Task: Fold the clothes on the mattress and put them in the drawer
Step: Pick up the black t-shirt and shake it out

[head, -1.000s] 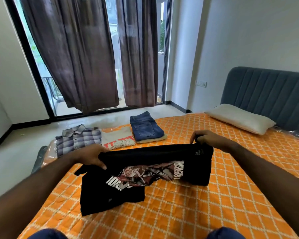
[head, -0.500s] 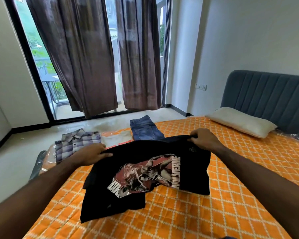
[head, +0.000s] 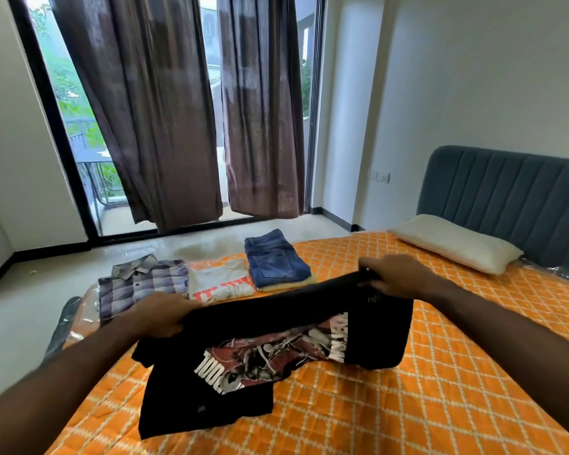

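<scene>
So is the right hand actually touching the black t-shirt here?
Touching. The head view shows the right hand pinching the upper edge of the black t-shirt, with cloth bunched between its fingers and thumb.

At the upper left of the frame we see brown curtains [head: 178, 110] hanging over a dark-framed glass door [head: 66, 133]. At the right edge stands a blue-grey padded headboard [head: 506, 192], and a cream pillow [head: 454, 243] lies just below it. Between them, on the white wall [head: 473, 77], we find a small switch plate [head: 379, 176].
</scene>
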`<state>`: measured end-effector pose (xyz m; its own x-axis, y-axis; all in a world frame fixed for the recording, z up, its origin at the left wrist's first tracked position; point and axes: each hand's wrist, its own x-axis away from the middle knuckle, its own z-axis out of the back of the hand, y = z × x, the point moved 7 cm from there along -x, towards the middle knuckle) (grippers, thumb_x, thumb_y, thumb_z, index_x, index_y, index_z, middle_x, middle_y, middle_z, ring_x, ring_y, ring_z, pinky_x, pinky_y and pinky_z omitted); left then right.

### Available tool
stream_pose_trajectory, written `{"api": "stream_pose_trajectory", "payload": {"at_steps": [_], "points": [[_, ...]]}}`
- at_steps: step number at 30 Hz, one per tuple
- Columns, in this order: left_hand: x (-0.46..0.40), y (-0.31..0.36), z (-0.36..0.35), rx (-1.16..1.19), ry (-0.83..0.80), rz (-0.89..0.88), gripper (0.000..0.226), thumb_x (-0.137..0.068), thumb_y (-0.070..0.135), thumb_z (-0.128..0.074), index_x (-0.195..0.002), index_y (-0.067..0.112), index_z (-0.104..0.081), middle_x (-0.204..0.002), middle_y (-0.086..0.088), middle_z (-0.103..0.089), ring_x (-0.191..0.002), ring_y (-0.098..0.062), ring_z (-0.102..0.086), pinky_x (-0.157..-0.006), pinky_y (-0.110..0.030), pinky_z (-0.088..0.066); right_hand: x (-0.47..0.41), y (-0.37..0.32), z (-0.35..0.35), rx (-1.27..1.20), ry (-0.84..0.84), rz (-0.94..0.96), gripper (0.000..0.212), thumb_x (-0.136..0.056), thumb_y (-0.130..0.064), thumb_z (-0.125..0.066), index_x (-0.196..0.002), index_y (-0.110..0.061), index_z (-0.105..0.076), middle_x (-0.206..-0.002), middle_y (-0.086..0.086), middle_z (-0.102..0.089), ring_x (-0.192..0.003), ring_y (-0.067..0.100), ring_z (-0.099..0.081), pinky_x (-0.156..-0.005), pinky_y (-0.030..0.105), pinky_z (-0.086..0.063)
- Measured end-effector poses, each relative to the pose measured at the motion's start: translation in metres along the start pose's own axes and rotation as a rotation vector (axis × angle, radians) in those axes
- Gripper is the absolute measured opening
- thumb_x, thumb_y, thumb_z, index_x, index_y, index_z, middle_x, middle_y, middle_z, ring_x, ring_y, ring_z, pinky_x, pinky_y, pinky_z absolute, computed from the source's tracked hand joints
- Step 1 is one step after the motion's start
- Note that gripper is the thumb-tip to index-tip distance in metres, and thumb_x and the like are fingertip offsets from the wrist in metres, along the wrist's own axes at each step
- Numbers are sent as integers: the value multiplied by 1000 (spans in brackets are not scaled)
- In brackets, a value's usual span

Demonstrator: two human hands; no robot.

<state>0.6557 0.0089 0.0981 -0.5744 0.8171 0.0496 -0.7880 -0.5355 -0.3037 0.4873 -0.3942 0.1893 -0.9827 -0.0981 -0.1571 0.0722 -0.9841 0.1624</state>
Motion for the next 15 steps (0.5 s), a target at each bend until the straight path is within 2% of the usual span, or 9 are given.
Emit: {"api": "stream_pose_trajectory", "payload": {"at_steps": [2, 5, 9, 12, 15], "points": [[5, -19, -5, -24, 32, 105, 39, -90, 46, -40, -127, 38, -47, -111, 7, -67, -100, -17, -66, -70, -34, -52, -1, 4, -2, -160, -70, 0, 30, -91, -57, -66, -99, -30, -57, -81, -13, -59, -76, 8, -55, -63, 30, -40], [6, -30, -11, -43, -41, 191, 40, -90, 46, -46, -127, 34, -56, -117, 6, -68, -107, -16, -65, -79, -33, -54, -4, 4, -11, -468, -203, 22, 33, -86, -48, -77, -91, -18, -68, -83, 0, -66, -75, 4, -57, -66, 24, -41], [1, -31, -13, -59, -116, 291, 39, -92, 49, -55, -123, 28, -62, -122, 3, -67, -113, -17, -63, -80, -28, -47, -4, 1, -29, -675, -388, -32, 26, -95, -36, -70, -104, -13, -75, -97, 9, -75, -80, 9, -65, -73, 26, -48], [5, -35, -10, -60, -113, 361, 34, -92, 38, -51, -123, 29, -62, -123, 4, -66, -114, -15, -63, -82, -27, -50, -2, 3, -32, -774, -429, -95, 19, -101, -28, -63, -107, -15, -75, -94, 3, -75, -81, 10, -66, -72, 23, -49], [11, -39, -10, 22, -71, 424, 32, -92, 32, -50, -122, 30, -62, -122, 7, -66, -114, -13, -62, -78, -24, -46, 4, 5, -36, -860, -514, -165, 21, -98, -26, -67, -112, -13, -75, -101, 1, -76, -90, 14, -70, -78, 22, -54]]}}
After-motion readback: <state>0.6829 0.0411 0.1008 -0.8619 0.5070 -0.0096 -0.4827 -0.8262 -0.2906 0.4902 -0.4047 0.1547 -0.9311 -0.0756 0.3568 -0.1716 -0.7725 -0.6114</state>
